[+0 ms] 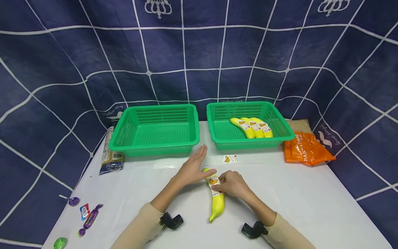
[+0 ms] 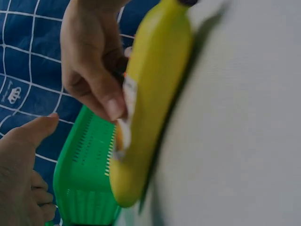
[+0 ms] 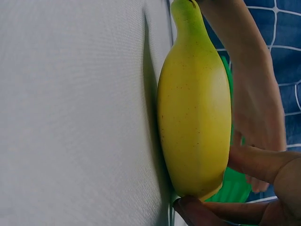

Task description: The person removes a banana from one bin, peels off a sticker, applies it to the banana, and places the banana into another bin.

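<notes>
A yellow banana [image 1: 218, 204] with a greenish tip lies lengthwise on the white table, a white paper label [image 1: 215, 186] with a banana picture across its upper part. My right hand [image 1: 234, 184] holds the banana from the right side. Its thumb presses on the label, as the left wrist view shows, and a fingertip [image 3: 190, 209] sits at the banana's end in the right wrist view. With fingers extended, my left hand [image 1: 193, 167] hovers at the banana's upper left, its thumb overlapping the banana's top end in the head view.
Behind stand two green baskets: the left basket [image 1: 154, 149] is empty; the right basket [image 1: 253, 145] holds three labelled bananas [image 1: 247, 128]. A label strip [image 1: 230, 159] lies before them. Bags flank them: a dark one [image 1: 112, 160], an orange one [image 1: 306, 148]. Several wrapped candies [image 1: 91, 218] lie left.
</notes>
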`<state>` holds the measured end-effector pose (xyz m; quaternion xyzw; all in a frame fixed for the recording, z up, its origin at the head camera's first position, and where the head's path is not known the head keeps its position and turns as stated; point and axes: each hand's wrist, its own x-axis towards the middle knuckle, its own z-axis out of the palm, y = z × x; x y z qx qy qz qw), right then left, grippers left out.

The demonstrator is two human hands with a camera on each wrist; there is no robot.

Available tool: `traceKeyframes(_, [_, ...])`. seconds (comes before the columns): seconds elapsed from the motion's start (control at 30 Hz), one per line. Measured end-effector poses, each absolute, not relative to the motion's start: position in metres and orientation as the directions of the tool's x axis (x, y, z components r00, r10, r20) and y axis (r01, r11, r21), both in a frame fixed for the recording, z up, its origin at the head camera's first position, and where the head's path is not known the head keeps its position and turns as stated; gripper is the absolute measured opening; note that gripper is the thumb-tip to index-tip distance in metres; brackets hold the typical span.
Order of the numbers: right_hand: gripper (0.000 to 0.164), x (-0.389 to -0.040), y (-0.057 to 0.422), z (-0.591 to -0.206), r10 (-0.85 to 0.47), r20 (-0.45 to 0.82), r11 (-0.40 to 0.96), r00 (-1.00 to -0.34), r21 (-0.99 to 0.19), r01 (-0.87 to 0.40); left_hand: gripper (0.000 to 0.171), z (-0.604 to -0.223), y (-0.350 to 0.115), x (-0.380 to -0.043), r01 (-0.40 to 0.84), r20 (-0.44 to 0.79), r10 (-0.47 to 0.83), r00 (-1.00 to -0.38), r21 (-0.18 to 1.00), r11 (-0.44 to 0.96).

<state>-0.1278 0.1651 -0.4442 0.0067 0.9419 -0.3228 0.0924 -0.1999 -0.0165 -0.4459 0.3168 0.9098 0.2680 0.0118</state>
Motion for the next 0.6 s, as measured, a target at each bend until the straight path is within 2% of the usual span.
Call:
traceKeyframes(0.27, [0.048, -0.129, 0.166, -0.444, -0.043, -0.178, 0.795, -0.983, -0.602, 0.074, 0.100, -0.427, 0.024, -0.243, 0.451, 0.149, 0.499, -0.854, 0.692, 0.564])
traceKeyframes(0.6, [0.050, -0.128, 0.165, -0.446, -0.044, -0.189, 0.787, -0.981, -0.612, 0.083, 0.101, -0.428, 0.059, -0.281, 0.363, 0.175, 0.369, -0.913, 0.760, 0.538])
